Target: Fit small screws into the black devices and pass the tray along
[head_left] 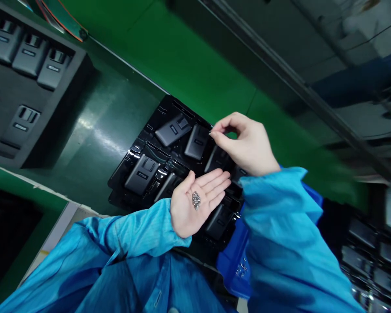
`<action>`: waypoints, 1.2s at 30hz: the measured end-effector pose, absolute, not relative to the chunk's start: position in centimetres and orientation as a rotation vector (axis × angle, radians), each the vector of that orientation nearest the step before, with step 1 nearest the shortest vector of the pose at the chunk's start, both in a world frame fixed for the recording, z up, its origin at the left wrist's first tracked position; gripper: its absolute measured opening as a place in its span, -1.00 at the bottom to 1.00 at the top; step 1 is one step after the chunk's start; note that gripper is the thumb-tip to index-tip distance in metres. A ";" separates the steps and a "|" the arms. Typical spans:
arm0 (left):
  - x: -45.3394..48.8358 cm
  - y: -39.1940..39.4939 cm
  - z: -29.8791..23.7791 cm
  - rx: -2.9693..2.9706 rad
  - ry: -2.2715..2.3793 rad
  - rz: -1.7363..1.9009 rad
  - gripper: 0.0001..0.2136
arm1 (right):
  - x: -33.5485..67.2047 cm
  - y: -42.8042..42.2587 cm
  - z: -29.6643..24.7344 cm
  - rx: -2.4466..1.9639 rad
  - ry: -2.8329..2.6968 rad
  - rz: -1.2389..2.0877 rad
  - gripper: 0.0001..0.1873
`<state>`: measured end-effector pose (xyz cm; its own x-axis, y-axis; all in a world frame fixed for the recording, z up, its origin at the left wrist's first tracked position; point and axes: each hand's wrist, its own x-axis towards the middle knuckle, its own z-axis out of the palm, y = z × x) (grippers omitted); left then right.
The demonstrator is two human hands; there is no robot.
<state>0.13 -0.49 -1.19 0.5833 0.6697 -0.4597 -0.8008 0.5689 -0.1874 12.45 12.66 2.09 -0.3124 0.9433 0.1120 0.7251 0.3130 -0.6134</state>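
1. One camera, worn on the person's head, looks forward and down past the bright blue fabric sleeve (133, 234).
2. It is rolled, so the straight edge of the glossy green bench (195, 56) runs diagonally across the frame.
3. It views from close range the black plastic tray (117, 187), the open left hand (190, 206) and the pinching right hand (244, 143).

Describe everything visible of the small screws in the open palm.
The small screws form a narrow, loose heap of silvery metal pieces, lying jumbled at mixed angles. They rest in the middle of the upturned palm of the left hand, and the skin of that palm is the only thing seen touching them. They are too small here to make out their heads or threads, or to count them.
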 end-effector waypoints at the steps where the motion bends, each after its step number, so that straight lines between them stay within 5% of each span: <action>1: 0.1 -0.5 -1.2 -0.402 0.357 0.885 -0.45 | 12.2 13.6 1.2 -1.504 -2.115 0.636 -0.96; 12: 0.0 -0.5 -0.6 -0.455 0.383 0.850 -0.44 | 11.1 17.7 -1.5 -1.531 -2.548 0.216 -0.93; 36: 0.0 -0.5 -0.4 -0.457 0.382 0.864 -0.46 | 11.0 15.0 -0.3 -1.353 -2.816 -0.025 -0.67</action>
